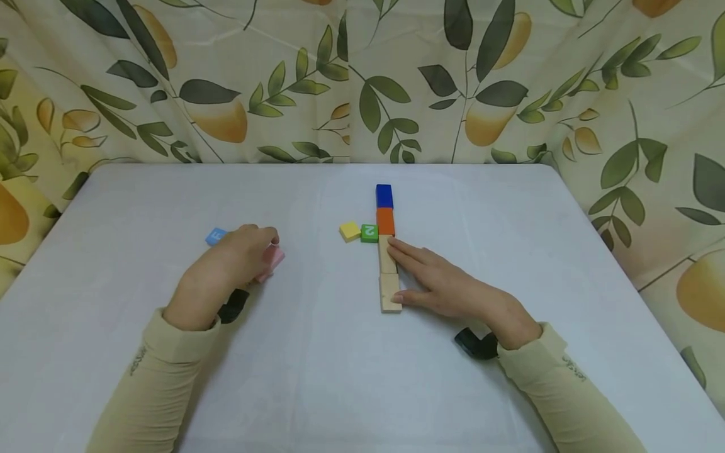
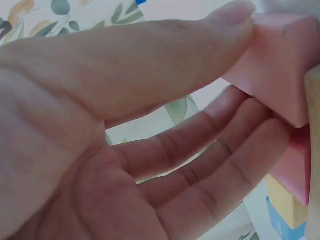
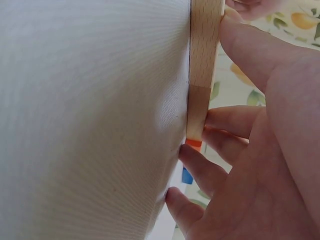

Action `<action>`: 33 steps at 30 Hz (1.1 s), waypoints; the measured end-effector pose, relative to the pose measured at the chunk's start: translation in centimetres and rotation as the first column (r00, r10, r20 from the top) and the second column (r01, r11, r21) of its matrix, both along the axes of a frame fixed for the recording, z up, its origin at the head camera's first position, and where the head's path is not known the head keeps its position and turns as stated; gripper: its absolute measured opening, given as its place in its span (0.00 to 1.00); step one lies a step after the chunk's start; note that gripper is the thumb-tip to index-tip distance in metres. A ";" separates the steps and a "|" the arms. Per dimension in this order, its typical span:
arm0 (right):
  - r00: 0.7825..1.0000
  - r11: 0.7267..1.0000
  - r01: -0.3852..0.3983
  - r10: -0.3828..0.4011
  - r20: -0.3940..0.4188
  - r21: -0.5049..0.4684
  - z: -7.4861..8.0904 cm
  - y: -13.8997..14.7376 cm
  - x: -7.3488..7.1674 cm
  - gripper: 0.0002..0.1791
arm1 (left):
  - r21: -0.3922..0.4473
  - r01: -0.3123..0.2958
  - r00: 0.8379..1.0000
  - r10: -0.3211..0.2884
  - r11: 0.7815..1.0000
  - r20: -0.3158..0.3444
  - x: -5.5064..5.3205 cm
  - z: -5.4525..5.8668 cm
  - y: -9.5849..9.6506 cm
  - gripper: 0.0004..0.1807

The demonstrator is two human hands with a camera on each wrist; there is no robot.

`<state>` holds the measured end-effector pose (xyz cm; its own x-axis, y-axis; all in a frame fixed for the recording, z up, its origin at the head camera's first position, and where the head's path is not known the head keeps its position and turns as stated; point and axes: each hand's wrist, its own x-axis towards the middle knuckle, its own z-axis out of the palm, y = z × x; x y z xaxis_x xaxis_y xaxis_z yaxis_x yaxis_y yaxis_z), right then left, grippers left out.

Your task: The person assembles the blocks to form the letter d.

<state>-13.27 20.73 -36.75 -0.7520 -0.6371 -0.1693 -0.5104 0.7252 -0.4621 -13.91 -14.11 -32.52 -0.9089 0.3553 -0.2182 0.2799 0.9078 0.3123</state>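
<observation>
The left hand (image 1: 235, 255), left of the middle in the head view, pinches a smooth pink block (image 2: 275, 60): the thumb lies on one side, and the curled fingers touch it lower down. In the left wrist view the block sits at the upper right, just past the thumb tip. A snug but soft pinch would likely hold it best, and lifting straight up should stop it from bumping its neighbors. The right hand (image 1: 442, 280) has its fingers out long, touching a pale wooden block (image 1: 385, 258), while its thumb touches the pale wooden block below it (image 1: 389, 296). A light touch should do there, as a hard push could bend the line. Farther up the frame stand an orange block (image 1: 386, 221) and a dark blue block (image 1: 384, 196), with a green block (image 1: 369, 233) and a yellow block (image 1: 350, 231) to the left, on the white worktop (image 1: 311, 365).
</observation>
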 end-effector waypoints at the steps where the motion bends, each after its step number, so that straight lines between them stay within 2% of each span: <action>1: 1.000 1.000 -0.001 0.001 -0.002 0.000 0.0 0.0 0.0 0.48 | 0.000 0.004 1.000 -0.004 1.000 -0.006 0.0 0.0 0.1 0.24; 6: 1.000 1.000 0.001 -0.001 -0.008 -0.001 0.1 0.1 0.0 0.48 | 0.001 -0.002 1.000 0.002 1.000 -0.023 -0.2 -0.2 0.5 0.22; 13: 1.000 1.000 -0.001 0.001 -0.013 -0.004 0.0 0.2 -0.1 0.47 | -0.034 0.042 0.991 -0.046 0.999 -0.122 -0.5 -0.6 1.1 0.18; 19: 1.000 1.000 -0.001 0.001 -0.004 -0.007 -0.1 0.2 -0.2 0.47 | -0.020 0.044 0.986 -0.047 0.999 -0.160 -0.7 -0.8 1.3 0.14; 21: 1.000 1.000 0.000 0.000 -0.001 -0.004 -0.2 0.1 -0.3 0.47 | -0.017 0.048 0.986 -0.050 0.999 -0.157 -1.0 -0.9 1.5 0.11; 27: 1.000 1.000 -0.001 0.001 -0.001 -0.002 -0.3 0.0 -0.2 0.48 | -0.042 0.013 0.996 -0.017 0.999 -0.085 -1.7 -0.3 2.5 0.03; 33: 1.000 1.000 0.000 0.000 -0.009 0.000 -0.3 0.0 -0.2 0.48 | -0.034 0.006 0.998 -0.009 0.999 -0.067 -2.2 0.0 2.8 0.02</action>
